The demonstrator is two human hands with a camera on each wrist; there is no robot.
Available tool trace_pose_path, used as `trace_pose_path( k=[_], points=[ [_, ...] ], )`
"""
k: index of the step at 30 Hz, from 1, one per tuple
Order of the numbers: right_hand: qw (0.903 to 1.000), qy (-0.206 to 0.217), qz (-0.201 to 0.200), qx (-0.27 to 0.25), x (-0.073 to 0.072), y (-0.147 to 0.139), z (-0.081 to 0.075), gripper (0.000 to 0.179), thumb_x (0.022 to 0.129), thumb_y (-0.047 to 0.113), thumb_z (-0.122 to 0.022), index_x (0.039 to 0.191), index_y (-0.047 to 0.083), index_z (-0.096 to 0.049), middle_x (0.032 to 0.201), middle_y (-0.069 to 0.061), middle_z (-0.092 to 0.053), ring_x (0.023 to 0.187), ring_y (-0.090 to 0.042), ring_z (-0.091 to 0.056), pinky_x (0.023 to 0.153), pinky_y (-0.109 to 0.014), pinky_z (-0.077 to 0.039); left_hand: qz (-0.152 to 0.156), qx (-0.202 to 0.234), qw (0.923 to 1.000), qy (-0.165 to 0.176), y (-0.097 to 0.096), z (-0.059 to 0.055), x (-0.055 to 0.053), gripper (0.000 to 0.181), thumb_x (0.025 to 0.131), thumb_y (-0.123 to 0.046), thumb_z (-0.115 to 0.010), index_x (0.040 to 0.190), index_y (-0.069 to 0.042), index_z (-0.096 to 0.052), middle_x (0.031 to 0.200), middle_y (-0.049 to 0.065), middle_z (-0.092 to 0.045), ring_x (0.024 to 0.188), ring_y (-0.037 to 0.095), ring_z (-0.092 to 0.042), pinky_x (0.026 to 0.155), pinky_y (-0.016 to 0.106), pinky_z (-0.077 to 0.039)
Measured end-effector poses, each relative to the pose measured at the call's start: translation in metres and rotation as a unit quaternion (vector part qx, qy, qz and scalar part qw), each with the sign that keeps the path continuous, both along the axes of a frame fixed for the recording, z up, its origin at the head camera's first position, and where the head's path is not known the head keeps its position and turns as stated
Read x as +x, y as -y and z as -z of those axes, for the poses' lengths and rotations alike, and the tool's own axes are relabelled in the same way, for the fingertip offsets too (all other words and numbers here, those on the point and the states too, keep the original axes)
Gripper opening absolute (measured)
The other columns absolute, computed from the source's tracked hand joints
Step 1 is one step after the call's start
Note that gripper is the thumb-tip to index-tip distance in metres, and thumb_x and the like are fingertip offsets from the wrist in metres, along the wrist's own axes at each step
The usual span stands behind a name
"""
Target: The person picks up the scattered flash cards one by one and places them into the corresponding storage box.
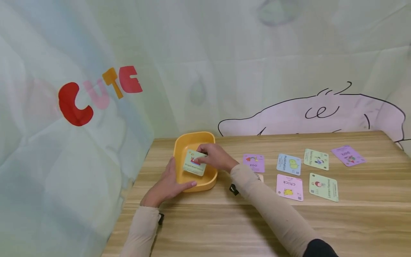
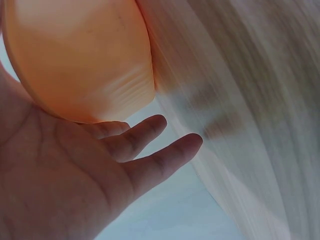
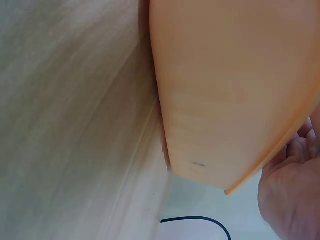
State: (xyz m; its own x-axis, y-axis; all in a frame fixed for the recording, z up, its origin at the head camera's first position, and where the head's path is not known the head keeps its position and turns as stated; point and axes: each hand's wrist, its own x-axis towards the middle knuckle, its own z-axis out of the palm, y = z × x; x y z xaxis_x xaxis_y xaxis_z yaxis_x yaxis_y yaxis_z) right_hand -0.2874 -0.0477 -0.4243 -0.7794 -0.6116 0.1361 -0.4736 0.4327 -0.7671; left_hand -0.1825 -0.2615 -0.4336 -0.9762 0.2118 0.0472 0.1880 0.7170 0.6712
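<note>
A yellow tray (image 1: 210, 184) with rounded corners stands at the left of the table. My left hand (image 1: 168, 184) rests on its near left corner, thumb across the front rim and fingers along the left wall. In the left wrist view, the left hand (image 2: 95, 165) has its fingers spread and fairly straight beside the tray's outer wall (image 2: 85, 55). Reaching over the tray, my right hand (image 1: 216, 156) pinches a pale green card (image 1: 194, 170), labelled Dragon Boat Festival, by its right side. The card hangs tilted inside the tray's outline, picture side up.
To the right lie several picture cards, among them a purple zoo card (image 1: 253, 163), a blue muskmelon card (image 1: 289, 164) and a pink chick card (image 1: 289, 187). My right sleeve (image 1: 273, 207) partly covers another card (image 1: 260, 177). A printed curtain (image 1: 192, 71) hangs behind the wooden table (image 1: 208, 228).
</note>
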Motion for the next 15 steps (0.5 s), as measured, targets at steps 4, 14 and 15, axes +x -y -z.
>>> trace_pose_path(
  k=[4,14,15],
  points=[
    [0.9999,-0.004,0.007,0.009,-0.0007,0.0005,0.0006,0.014,0.091,0.030,-0.077,0.093,0.019,-0.068,0.090,0.008,-0.068,0.086,-0.013,-0.058,0.081,-0.028,-0.048,-0.002,-0.005,1.0000,0.007,0.0000,0.0004,0.0002,0.118,0.077,-0.058,-0.081,0.158,-0.006,-0.012,0.156,0.018,-0.026,0.135,0.035,-0.038,0.112,0.054,-0.034],
    [0.9993,0.008,0.032,0.020,0.0005,0.0026,0.0015,0.017,0.090,0.033,-0.077,0.094,0.018,-0.071,0.091,0.008,-0.069,0.088,-0.014,-0.059,0.083,-0.029,-0.048,0.000,-0.007,1.0000,0.002,0.0002,0.0017,0.0007,0.119,0.078,-0.057,-0.081,0.158,-0.005,-0.010,0.158,0.018,-0.025,0.135,0.035,-0.039,0.112,0.054,-0.035],
    [0.9992,0.010,0.033,0.019,0.0003,0.0024,0.0017,0.017,0.090,0.033,-0.077,0.094,0.019,-0.071,0.091,0.009,-0.069,0.088,-0.014,-0.059,0.083,-0.029,-0.048,0.001,-0.008,1.0000,-0.002,0.0002,0.0019,0.0001,0.119,0.078,-0.056,-0.081,0.158,-0.005,-0.011,0.156,0.017,-0.027,0.133,0.035,-0.040,0.112,0.054,-0.035]
  ],
)
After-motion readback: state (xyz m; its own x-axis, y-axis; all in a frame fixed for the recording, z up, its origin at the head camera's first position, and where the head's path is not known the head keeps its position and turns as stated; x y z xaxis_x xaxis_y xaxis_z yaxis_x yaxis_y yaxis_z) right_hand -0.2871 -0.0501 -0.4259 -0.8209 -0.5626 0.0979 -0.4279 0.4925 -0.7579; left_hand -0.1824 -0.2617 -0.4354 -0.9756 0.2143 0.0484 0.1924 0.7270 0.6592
